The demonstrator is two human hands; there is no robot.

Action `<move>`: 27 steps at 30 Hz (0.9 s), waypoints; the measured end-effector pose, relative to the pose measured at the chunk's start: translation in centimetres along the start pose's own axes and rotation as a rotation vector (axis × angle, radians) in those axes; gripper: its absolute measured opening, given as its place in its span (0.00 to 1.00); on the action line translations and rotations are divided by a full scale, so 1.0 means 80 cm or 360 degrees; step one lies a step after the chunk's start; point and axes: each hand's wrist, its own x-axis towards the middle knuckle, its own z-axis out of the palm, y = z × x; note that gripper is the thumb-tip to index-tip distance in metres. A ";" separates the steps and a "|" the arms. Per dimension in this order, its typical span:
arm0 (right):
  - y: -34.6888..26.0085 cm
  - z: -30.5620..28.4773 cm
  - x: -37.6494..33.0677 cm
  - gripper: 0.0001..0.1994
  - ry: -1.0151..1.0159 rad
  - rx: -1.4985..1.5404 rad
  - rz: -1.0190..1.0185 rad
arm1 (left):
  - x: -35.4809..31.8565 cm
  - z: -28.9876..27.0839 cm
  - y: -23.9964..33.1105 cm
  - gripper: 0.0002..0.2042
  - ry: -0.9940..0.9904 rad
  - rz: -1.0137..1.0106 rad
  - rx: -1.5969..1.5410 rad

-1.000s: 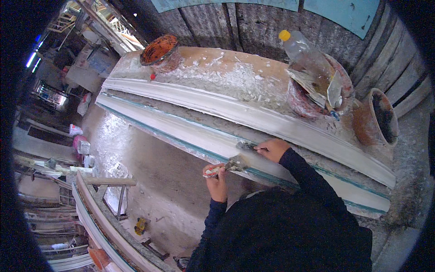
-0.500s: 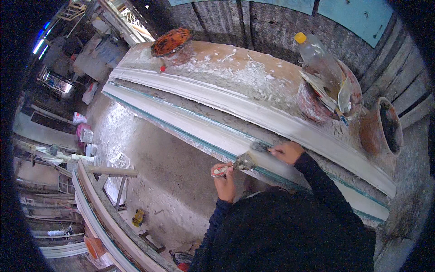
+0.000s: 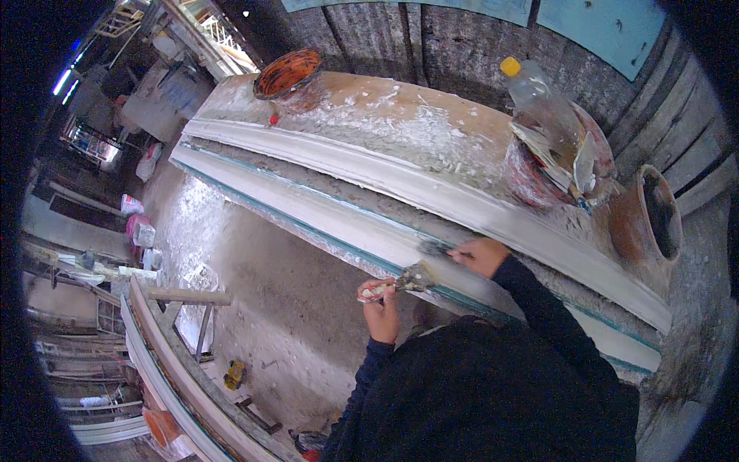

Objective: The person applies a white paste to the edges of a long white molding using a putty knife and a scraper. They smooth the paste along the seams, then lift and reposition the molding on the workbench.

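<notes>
Dusty workshop; plaster-splashed tabletop [image 3: 400, 123] carries a long white moulding [image 3: 323, 208] running along its near edge. Left hand [image 3: 379, 302] clamped on a scraper [image 3: 400, 281] by its handle, blade toward the moulding. Right hand [image 3: 481, 256] closed on a small tool [image 3: 435, 248] touching the moulding. Moulding looks stiff, heavy, brittle at the edges; best supported underneath at several points.
</notes>
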 end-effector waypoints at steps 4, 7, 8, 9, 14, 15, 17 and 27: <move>-0.032 0.013 0.057 0.13 0.0110 -0.0030 -0.0020 | 0.009 -0.005 -0.013 0.12 -0.0030 0.0079 0.0245; -0.039 0.004 0.048 0.13 0.0095 -0.0053 0.0001 | 0.010 -0.007 -0.012 0.13 -0.0025 0.0088 0.0194; -0.025 0.004 0.034 0.13 0.0097 -0.0065 -0.0027 | 0.010 -0.008 -0.017 0.13 -0.0020 0.0117 0.0208; -0.013 0.005 0.022 0.13 0.0092 -0.0077 -0.0075 | 0.010 -0.012 -0.019 0.13 0.0005 0.0150 0.0230; 0.023 -0.013 -0.040 0.14 0.0012 0.0061 -0.0012 | 0.004 0.000 0.007 0.11 -0.0005 -0.0098 -0.0114; 0.022 -0.009 -0.033 0.14 0.0006 0.0011 -0.0013 | 0.003 0.001 0.007 0.11 0.0009 -0.0110 -0.0147; 0.000 -0.001 -0.001 0.14 0.0007 -0.0080 -0.0021 | 0.003 -0.002 0.003 0.11 0.0001 -0.0061 -0.0097; -0.030 0.005 0.064 0.14 0.0013 -0.0092 -0.0019 | 0.008 -0.006 0.000 0.11 -0.0015 -0.0105 -0.0130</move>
